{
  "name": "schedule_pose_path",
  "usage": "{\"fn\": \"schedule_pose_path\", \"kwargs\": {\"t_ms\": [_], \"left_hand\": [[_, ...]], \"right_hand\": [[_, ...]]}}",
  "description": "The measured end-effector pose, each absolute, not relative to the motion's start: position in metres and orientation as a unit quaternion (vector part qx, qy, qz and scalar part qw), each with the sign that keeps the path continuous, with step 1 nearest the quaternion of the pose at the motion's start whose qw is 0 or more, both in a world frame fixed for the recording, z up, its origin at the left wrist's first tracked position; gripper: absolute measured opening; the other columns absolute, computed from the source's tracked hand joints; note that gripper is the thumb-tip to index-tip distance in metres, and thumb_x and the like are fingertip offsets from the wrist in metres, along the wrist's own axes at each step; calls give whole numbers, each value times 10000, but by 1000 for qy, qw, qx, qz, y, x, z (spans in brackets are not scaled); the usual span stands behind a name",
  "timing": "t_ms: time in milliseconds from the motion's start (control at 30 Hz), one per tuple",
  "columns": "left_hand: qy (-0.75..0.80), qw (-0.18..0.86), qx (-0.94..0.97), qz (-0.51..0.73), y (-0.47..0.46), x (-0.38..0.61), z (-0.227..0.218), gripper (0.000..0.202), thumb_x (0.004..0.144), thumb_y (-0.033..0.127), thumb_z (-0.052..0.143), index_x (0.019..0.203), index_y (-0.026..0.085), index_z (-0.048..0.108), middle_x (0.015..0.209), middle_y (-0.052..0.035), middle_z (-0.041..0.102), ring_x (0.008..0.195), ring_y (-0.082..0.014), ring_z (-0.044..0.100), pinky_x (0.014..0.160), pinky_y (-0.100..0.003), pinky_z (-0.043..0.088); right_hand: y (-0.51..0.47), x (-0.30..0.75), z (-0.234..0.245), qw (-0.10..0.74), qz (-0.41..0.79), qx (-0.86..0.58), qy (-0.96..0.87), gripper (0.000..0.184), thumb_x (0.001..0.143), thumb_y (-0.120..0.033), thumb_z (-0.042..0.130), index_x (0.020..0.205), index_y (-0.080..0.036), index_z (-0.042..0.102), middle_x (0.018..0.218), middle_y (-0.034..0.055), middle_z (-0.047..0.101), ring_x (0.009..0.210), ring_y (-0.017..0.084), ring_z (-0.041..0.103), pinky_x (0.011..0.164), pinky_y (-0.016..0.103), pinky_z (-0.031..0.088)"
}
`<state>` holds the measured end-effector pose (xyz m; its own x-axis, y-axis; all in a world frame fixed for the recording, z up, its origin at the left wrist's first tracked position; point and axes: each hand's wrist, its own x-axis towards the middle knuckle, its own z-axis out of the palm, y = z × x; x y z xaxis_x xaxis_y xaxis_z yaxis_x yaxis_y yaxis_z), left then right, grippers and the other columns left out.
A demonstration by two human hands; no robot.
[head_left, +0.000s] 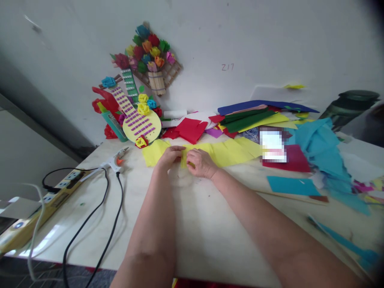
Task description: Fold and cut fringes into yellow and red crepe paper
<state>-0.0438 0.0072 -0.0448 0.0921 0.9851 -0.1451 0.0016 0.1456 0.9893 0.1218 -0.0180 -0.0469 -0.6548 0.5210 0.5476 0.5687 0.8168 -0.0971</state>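
A long strip of yellow paper [228,153] lies across the pale table [192,216], and a separate yellow piece [152,154] lies to its left. My left hand [169,157] and my right hand [200,163] meet at the strip's left end. Both have their fingers curled and pinch the yellow paper there, the right hand over a small fold.
A glue gun [117,161] and a power strip [57,192] with black cables lie at the left. Paper flowers [147,52] and a paper guitar [135,120] lean on the wall. Coloured sheets [255,118], red paper [190,130] and blue paper [324,152] crowd the back and right.
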Motion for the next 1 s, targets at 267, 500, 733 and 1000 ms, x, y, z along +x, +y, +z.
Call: {"fn": "schedule_pose_path", "kwargs": {"t_ms": [267, 500, 733, 1000], "left_hand": [[513, 557, 483, 439, 10, -46, -48, 401, 506, 74, 490, 892, 112, 595, 532, 21, 527, 460, -92, 500, 480, -216, 399], [527, 553, 473, 440, 11, -45, -48, 383, 513, 67, 471, 872, 102, 601, 527, 15, 530, 475, -101, 513, 500, -226, 415], [521, 556, 463, 453, 11, -45, -47, 244, 581, 118, 515, 803, 95, 612, 483, 26, 486, 445, -82, 475, 488, -219, 404], [530, 541, 486, 437, 7, -42, -44, 340, 507, 109, 589, 846, 93, 613, 526, 16, 546, 455, -74, 476, 476, -203, 362]], "right_hand": [[-18, 117, -47, 306, -34, -286, -907, 129, 735, -183, 462, 699, -164, 585, 790, 62, 586, 789, 174, 487, 719, 290, 375], [-16, 115, -49, 326, -16, -279, -903, 126, 734, -179, 478, 681, -161, 591, 769, 58, 602, 781, 165, 506, 709, 278, 393], [-15, 111, -54, 314, -18, -281, -907, 133, 724, -165, 488, 657, -167, 603, 725, 43, 610, 722, 155, 510, 666, 270, 394], [-14, 110, -54, 302, -17, -279, -911, 132, 720, -157, 490, 678, -161, 615, 744, 41, 622, 728, 154, 516, 676, 264, 391]]}}
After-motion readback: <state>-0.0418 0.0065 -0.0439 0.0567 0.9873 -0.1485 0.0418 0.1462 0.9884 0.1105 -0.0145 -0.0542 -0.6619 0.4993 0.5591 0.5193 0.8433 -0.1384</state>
